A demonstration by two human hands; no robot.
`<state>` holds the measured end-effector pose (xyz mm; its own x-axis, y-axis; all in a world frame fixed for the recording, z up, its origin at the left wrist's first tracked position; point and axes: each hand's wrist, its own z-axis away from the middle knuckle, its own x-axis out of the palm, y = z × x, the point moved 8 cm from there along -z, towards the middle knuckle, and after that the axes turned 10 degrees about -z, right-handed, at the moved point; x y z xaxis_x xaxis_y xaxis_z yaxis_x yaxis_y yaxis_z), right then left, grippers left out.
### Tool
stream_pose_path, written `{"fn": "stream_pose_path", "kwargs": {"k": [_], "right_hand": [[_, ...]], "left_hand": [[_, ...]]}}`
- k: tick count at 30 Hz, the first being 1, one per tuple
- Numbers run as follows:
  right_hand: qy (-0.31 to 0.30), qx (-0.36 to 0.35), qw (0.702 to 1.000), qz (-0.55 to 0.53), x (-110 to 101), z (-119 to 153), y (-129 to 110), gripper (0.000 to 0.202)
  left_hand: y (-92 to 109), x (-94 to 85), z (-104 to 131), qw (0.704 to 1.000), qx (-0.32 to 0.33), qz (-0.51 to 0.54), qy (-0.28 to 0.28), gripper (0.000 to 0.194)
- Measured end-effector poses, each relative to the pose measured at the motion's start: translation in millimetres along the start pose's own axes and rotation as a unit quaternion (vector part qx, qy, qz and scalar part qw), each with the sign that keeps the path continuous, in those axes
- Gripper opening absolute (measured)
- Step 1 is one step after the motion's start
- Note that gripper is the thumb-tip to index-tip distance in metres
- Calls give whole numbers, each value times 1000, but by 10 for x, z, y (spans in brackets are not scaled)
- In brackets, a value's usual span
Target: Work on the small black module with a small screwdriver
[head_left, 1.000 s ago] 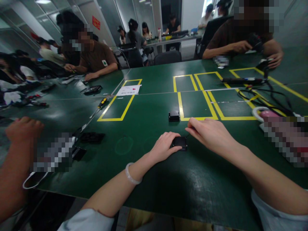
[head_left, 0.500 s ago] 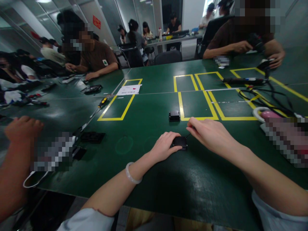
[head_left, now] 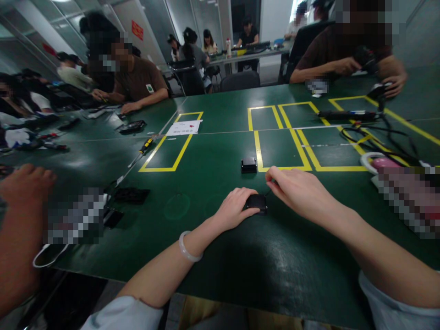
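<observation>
Green surface point(head_left: 206, 256), glossy, outlined in places with yellow tape point(head_left: 300, 149). On it, before the person, a small black box point(head_left: 257, 203); left hand point(head_left: 233, 211) has its grip wrapped round the box's left side. Right hand point(head_left: 295, 188), grip pinched on a thin dark rod point(head_left: 268, 193) at the box's far right corner. Second box point(head_left: 249, 165) just beyond. Across the surface, seated co-workers; black chair point(head_left: 240, 81), glass partitions point(head_left: 200, 27) behind.

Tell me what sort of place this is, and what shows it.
Probably a shared workshop or assembly room: a large green table with yellow outlines, a yellow-and-black tool lying on it, and several people at tables.
</observation>
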<state>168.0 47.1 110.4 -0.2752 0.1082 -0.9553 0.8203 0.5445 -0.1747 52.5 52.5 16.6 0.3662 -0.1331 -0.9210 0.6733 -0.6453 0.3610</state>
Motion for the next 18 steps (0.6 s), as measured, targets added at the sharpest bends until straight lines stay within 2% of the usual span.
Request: {"fn": "stream_pose_path", "kwargs": {"k": [4, 10, 18], "right_hand": [[14, -11, 999, -37, -33, 12, -26, 13], [2, 15, 1000, 12, -18, 6, 10, 22], [17, -12, 999, -33, -24, 13, -4, 12]], "left_hand": [[1, 0, 4, 1000, -2, -1, 3, 36], [11, -11, 3, 1000, -1, 4, 1, 35], [12, -4, 9, 1000, -5, 8, -1, 35]]}}
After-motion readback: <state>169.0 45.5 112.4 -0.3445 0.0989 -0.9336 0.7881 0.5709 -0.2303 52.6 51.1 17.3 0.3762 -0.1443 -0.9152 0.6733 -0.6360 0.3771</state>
